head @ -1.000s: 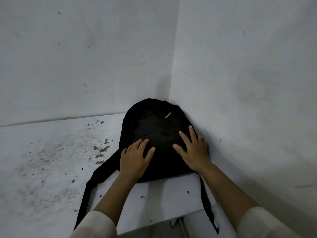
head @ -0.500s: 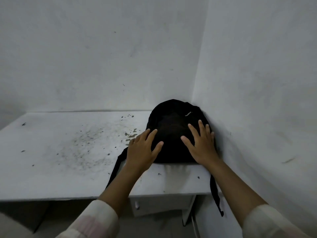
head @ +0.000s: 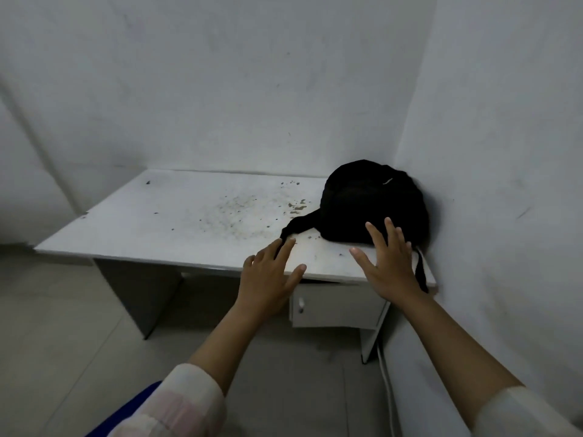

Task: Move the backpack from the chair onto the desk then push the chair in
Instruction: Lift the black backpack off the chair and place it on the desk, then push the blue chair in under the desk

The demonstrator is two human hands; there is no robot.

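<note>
The black backpack (head: 362,203) lies on the white desk (head: 176,222), pushed into the back right corner against the wall. One strap trails left across the desktop, another hangs over the right front edge. My left hand (head: 268,279) hovers open in front of the desk's front edge, holding nothing. My right hand (head: 388,263) is open too, fingers spread, just in front of the backpack and off it. A blue edge at the bottom left, the chair (head: 126,414), shows beside my left sleeve.
White walls close in behind and to the right of the desk. A small drawer unit (head: 334,307) hangs under the desk's right side. The desktop is stained with dark flecks. Pale tiled floor (head: 63,326) spreads to the left and below.
Both hands have come off the backpack and drawn back toward me. The view has pulled away, so the whole desk and the floor show now.
</note>
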